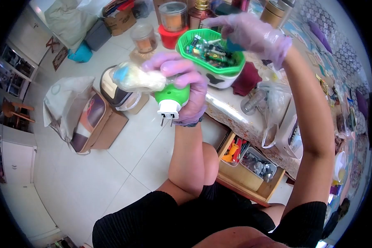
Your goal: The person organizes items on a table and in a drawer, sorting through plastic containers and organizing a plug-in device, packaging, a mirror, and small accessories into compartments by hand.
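My left hand, in a thin translucent glove, is closed around a green-and-white plug-in device with two metal prongs pointing down. A crumpled clear plastic bag with something white and blue inside sticks out leftward from the same grip. Also gloved and slightly blurred, my right hand hovers over the far right side of a green basket, its fingers spread toward the left. Batteries and small parts fill the basket. Something blue shows under the right palm; whether it is touched, I cannot tell.
Below the table, an open drawer holds bins of tools and metal parts. Clear jars stand beyond the basket. On the table are a dark red cloth and a plastic bag. A cardboard box stands on the floor at left.
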Motion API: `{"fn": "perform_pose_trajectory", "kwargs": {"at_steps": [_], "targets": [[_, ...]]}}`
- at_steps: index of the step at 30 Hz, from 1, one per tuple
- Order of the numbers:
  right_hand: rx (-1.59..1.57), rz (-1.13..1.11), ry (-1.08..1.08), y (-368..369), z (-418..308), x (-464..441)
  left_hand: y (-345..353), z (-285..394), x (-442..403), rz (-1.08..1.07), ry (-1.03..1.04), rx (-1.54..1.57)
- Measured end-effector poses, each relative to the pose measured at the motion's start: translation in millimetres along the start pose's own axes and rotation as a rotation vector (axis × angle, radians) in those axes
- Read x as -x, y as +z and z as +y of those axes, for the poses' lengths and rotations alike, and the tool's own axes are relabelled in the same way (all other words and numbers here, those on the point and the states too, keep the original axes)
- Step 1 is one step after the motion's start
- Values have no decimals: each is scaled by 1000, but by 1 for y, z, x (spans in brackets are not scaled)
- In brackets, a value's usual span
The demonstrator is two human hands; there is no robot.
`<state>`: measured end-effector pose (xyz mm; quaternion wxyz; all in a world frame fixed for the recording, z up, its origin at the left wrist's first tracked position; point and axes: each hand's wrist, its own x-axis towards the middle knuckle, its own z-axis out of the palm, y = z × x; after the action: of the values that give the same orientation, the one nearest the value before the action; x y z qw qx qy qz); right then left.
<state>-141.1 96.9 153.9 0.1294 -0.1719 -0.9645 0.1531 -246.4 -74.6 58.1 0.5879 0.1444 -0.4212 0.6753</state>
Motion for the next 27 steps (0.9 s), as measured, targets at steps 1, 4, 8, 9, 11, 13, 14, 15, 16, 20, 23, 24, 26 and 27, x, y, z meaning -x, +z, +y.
{"fn": "perform_pose_trajectory", "kwargs": {"at_steps": [1, 4, 8, 9, 11, 13, 14, 15, 16, 20, 23, 24, 26, 27], "targets": [[-46, -38, 81, -7, -3, 1, 1, 1, 0, 0, -1, 2], [-118, 20, 156, -23, -3, 9, 1, 3, 0, 19, 0, 19], [-287, 174, 142, -50, 2, 61, 0, 5, 1, 4, 20, 0], [-314, 204, 241, -55, -6, 85, -3, 6, 2, 6, 43, -17], [-322, 273, 383, -61, -18, 135, -5, 5, 3, 88, 114, -97], [-293, 306, 471, -58, -7, 189, -10, 6, 4, 214, 208, -320], [-284, 300, 519, -55, 4, 217, -13, 9, 5, 301, 226, -462], [-298, 334, 677, -52, 6, 239, -15, 11, 5, 389, 245, -603], [-260, 310, 678, -50, 13, 260, -19, 8, 4, 486, 297, -631], [-172, 307, 393, -21, 31, 318, -16, -17, -1, 602, 371, -775], [9, 262, 324, -6, -11, 318, -20, -24, 0, 651, 361, -866], [52, 335, 301, -7, -20, 321, -22, -25, 1, 636, 348, -921], [105, 460, 321, -2, -33, 331, -23, -28, 1, 619, 325, -980], [103, 465, 327, 1, -34, 341, -24, -30, 1, 618, 314, -1060]]}}
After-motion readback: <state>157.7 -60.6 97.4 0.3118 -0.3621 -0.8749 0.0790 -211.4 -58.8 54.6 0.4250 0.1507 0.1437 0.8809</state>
